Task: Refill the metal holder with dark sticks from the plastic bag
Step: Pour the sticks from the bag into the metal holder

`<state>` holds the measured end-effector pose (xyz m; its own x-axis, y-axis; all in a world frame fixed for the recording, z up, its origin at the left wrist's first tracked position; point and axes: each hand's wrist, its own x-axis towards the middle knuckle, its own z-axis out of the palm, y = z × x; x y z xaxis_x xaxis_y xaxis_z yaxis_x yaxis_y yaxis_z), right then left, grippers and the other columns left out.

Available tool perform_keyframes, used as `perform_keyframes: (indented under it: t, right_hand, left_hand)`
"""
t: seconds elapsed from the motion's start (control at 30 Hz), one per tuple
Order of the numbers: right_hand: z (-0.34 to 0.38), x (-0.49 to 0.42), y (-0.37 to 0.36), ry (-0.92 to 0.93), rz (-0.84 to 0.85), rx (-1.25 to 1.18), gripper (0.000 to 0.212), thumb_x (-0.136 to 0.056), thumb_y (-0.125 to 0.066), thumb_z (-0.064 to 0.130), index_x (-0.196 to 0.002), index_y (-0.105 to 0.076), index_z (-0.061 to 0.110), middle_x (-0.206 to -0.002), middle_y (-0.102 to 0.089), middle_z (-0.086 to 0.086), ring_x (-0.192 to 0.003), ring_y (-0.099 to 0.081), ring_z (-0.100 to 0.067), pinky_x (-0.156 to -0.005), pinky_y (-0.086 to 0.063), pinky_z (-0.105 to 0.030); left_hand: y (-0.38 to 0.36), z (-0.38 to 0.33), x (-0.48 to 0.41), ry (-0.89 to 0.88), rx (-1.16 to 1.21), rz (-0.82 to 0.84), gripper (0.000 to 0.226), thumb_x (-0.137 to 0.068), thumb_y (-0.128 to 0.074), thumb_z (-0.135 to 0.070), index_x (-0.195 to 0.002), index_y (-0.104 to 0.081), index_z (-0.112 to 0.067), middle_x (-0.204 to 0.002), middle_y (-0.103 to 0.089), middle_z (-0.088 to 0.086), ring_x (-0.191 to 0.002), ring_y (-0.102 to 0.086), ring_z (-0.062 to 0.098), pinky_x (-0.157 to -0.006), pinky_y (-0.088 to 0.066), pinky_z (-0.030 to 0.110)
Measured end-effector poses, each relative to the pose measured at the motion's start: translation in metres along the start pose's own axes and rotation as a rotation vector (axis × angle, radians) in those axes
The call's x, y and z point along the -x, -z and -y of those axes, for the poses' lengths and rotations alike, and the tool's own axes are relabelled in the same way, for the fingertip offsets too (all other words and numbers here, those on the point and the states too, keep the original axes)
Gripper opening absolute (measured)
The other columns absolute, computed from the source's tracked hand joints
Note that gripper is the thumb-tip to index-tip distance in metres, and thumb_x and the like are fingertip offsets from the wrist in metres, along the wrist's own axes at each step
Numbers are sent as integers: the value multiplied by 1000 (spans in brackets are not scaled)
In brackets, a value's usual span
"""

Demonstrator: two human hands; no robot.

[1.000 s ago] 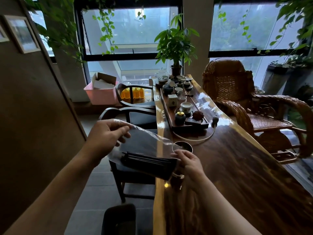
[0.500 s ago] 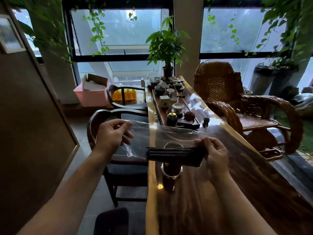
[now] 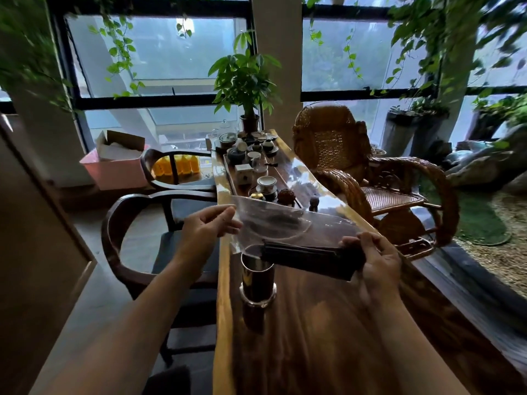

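Your left hand [image 3: 209,226] pinches the open end of the plastic bag [image 3: 285,223]; your right hand [image 3: 376,258] grips its closed end around the dark sticks [image 3: 310,256]. The bag hangs level over the metal holder [image 3: 257,277], upright on the counter [image 3: 328,337].

holder [image 3: 258,283] rim behind bag [image 3: 285,223], plants [image 3: 456,38] blurred

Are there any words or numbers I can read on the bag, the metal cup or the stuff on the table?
No readable text anywhere.
Plastic bag: clear, no print visible.
Metal holder: plain, shiny, no label.
Small white box on the tea tray: dark marks, too small and blurred to read.
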<state>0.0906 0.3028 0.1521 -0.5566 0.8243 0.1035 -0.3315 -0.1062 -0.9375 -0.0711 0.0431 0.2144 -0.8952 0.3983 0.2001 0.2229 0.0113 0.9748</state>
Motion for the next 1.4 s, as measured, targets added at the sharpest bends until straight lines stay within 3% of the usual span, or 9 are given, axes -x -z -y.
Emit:
perform_keyframes:
  t: [0.17, 0.27, 0.47, 0.7, 0.83, 1.03, 1.13, 1.27, 1.4]
  right_hand:
    - [7, -8, 5, -50, -29, -105, 16, -100, -59, 20, -90, -71, 21, -86, -77, -14, -83, -75, -28, -86, -61, -51]
    - [11, -8, 4, -51, -32, -100, 19, -101, -58, 20, -88, -72, 23, -87, -77, -15, -85, -75, -30, -84, -60, -50]
    - [13, -5, -3, -70, -25, -123, 16, -100, -58, 20, -90, -70, 20, -85, -75, -14, -82, -73, -29, -85, -59, -52]
    - [17, -7, 0, -54, -38, -101, 16, -101, -56, 22, -92, -69, 19, -82, -76, -9, -80, -75, -24, -83, -60, -46]
    - [20, -6, -4, -34, -41, -66, 21, -101, -57, 24, -85, -71, 24, -83, -75, -11, -82, -74, -27, -82, -59, -46]
    - [19, -6, -1, 56, -39, 99, 22, -98, -58, 31, -82, -73, 35, -84, -78, -1, -82, -77, -18, -72, -62, -30]
    - [18, -7, 4, 54, -42, 111, 14, -89, -62, 40, -84, -73, 33, -85, -78, -5, -81, -77, -20, -67, -61, -26]
    - [11, -14, 19, 80, -52, 155, 18, -86, -63, 45, -89, -72, 30, -87, -78, -9, -84, -77, -25, -70, -62, -30]
    - [4, -21, 27, 80, -70, 197, 17, -88, -62, 44, -91, -70, 30, -88, -78, -9, -86, -76, -25, -78, -61, -40]
  left_hand:
    - [3, 21, -1, -20, -140, 4, 39, -83, -66, 2, -114, -69, -21, -112, -71, 5, -98, -67, 10, -73, -53, 17]
    - [4, 39, 0, -68, -453, 105, 48, -75, -81, -2, -116, -69, -24, -117, -62, 3, -106, -59, 16, -82, -55, 33]
    - [2, 48, -13, -204, -525, 133, 6, -79, -81, -10, -84, -78, -14, -89, -74, -2, -84, -69, 14, -81, -57, 39]
    - [14, 51, -17, -293, -613, 76, 15, -77, -82, -7, -77, -75, -20, -75, -72, -6, -72, -66, 3, -65, -53, 21]
    - [13, 48, -19, -219, -513, 30, 26, -76, -72, 2, -95, -73, -16, -100, -68, -2, -90, -65, 11, -72, -57, 34]
    - [-5, 13, -39, -59, -134, 38, 36, -81, -62, -33, -107, -71, -10, -113, -65, 13, -104, -63, 23, -88, -52, 39]
    - [-16, 8, -52, 20, -122, 75, 34, -93, -62, -41, -101, -72, -10, -98, -72, 11, -90, -67, 17, -78, -52, 30]
    - [-40, 20, -67, 93, -95, 64, 19, -96, -62, -25, -93, -71, -8, -85, -72, 8, -70, -62, 10, -52, -47, 10]
    - [-57, 37, -74, 205, -61, -1, 17, -96, -63, -18, -95, -71, -3, -78, -70, 8, -58, -60, 6, -42, -44, 11]
